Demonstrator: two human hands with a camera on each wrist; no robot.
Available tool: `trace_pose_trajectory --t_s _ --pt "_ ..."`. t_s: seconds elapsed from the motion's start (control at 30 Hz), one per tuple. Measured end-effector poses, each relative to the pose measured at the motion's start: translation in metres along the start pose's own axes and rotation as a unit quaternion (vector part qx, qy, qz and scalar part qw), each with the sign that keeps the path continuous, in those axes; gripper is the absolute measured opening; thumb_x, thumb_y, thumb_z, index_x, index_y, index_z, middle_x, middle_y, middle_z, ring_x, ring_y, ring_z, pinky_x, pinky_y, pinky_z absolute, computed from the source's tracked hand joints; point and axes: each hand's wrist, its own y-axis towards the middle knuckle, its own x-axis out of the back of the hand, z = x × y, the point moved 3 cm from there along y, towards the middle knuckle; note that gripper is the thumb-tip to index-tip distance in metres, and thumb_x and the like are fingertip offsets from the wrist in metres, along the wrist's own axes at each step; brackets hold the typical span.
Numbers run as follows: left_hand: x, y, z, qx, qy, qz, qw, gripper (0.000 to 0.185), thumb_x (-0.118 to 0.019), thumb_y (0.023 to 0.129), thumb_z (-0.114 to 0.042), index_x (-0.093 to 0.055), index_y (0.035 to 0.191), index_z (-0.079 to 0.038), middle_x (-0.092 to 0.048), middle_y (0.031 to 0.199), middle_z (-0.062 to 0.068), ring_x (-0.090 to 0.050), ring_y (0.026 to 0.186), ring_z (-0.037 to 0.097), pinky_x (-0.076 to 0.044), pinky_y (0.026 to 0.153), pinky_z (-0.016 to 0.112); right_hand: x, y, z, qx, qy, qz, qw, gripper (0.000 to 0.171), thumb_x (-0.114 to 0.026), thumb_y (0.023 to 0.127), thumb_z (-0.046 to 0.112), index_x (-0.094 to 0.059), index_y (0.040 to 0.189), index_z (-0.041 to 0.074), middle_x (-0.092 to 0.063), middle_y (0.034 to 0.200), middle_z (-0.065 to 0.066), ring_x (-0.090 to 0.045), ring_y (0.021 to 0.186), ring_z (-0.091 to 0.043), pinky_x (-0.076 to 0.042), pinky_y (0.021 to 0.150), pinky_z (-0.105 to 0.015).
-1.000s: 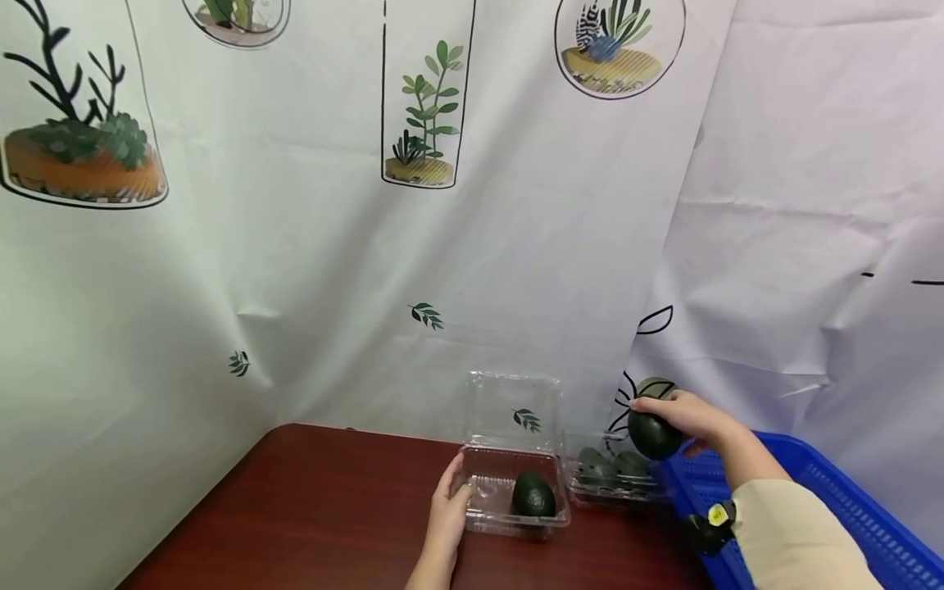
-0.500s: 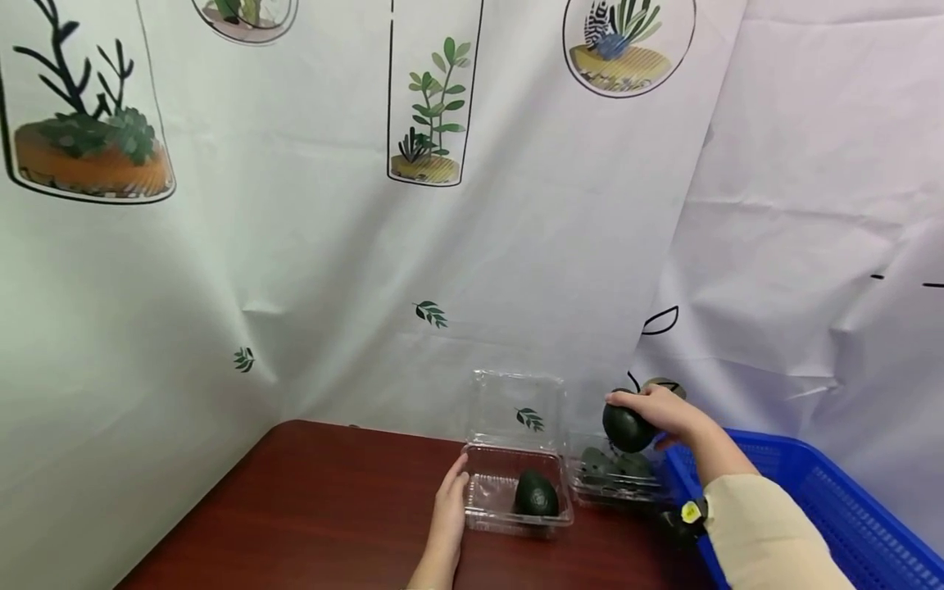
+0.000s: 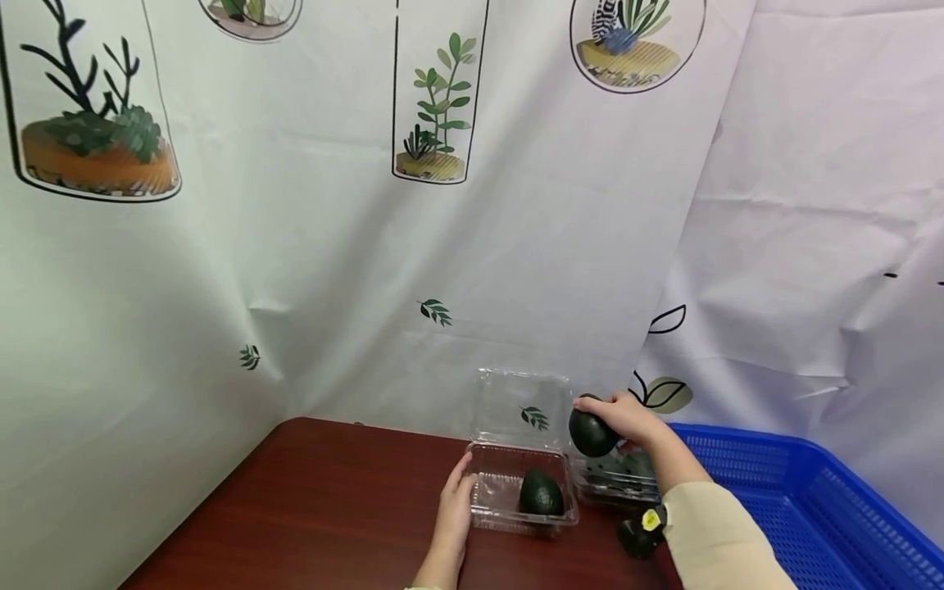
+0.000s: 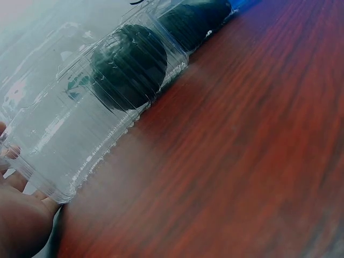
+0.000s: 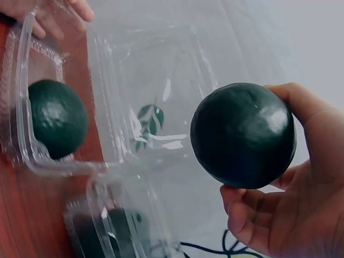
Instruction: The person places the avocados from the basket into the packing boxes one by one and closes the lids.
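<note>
My right hand (image 3: pixel 627 418) grips a dark green avocado (image 3: pixel 592 428) in the air, just right of the raised lid (image 3: pixel 509 406) of a clear plastic clamshell box (image 3: pixel 490 519). The right wrist view shows this avocado (image 5: pixel 244 134) large, with the thumb on one side and fingers on the other. Another avocado (image 3: pixel 542 493) lies in the right part of the box. At the box's left side, my left hand (image 3: pixel 451 512) rests with fairly straight fingers along the wall. Through the plastic, the left wrist view shows some fingertips (image 4: pixel 12 152).
A second clear clamshell box (image 3: pixel 615 485), with dark avocados inside, stands right of the first, partly behind my right arm. A large blue plastic basket (image 3: pixel 792 451) is at the right. Printed cloth (image 3: pixel 354 246) hangs behind the red-brown table (image 3: pixel 347 500).
My right hand has carried the avocado leftward, from beside the blue basket, over the second box, toward the open box. My left hand stays at the box's left side.
</note>
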Motion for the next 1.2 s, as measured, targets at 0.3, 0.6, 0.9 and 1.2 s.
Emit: trace_pose_trajectory --t_s 0.3,0.6,0.9,1.2 --pt "0.0 0.0 -0.002 -0.004 -0.007 0.018 0.9998 0.042 -0.038 0.096 -0.013 -0.042 0.134 0.004 -0.035 0.141 0.025 -0.025 0.13 0.045 -0.02 0.102 0.06 -0.023 0.005 0.012 0.019 0.01 -0.002 1.0 0.059 -0.058 0.082 0.053 -0.047 0.097 -0.003 -0.049 0.093 -0.019 -0.053 0.076 -0.028 -0.051 0.057 -0.044" --pt "0.002 0.002 -0.001 0.013 0.016 0.008 0.9998 0.042 -0.042 0.094 -0.012 -0.046 0.132 0.005 -0.039 0.138 0.024 -0.028 0.129 0.044 -0.023 0.102 0.058 -0.059 0.015 0.015 0.01 0.051 -0.01 0.999 0.058 -0.061 0.081 0.05 -0.047 0.097 -0.004 -0.05 0.094 -0.021 -0.056 0.074 -0.029 -0.052 0.056 -0.041" --pt "0.001 0.002 -0.003 0.014 0.016 0.013 0.9997 0.042 -0.04 0.095 -0.012 -0.045 0.132 0.006 -0.04 0.138 0.025 -0.03 0.128 0.044 -0.024 0.102 0.057 -0.088 0.019 0.02 0.034 0.059 -0.026 0.997 0.052 -0.063 0.079 0.045 -0.049 0.093 -0.003 -0.053 0.091 -0.018 -0.053 0.075 -0.026 -0.049 0.061 -0.039" --pt "0.001 0.001 -0.003 0.016 -0.014 0.044 0.9988 0.049 -0.035 0.097 -0.012 -0.026 0.141 0.006 -0.029 0.141 0.031 -0.025 0.13 0.045 -0.024 0.101 0.059 -0.114 0.02 0.022 0.065 0.089 -0.041 0.993 0.049 -0.069 0.078 0.038 -0.05 0.1 -0.002 -0.055 0.102 -0.019 -0.054 0.084 -0.028 -0.048 0.067 -0.039"
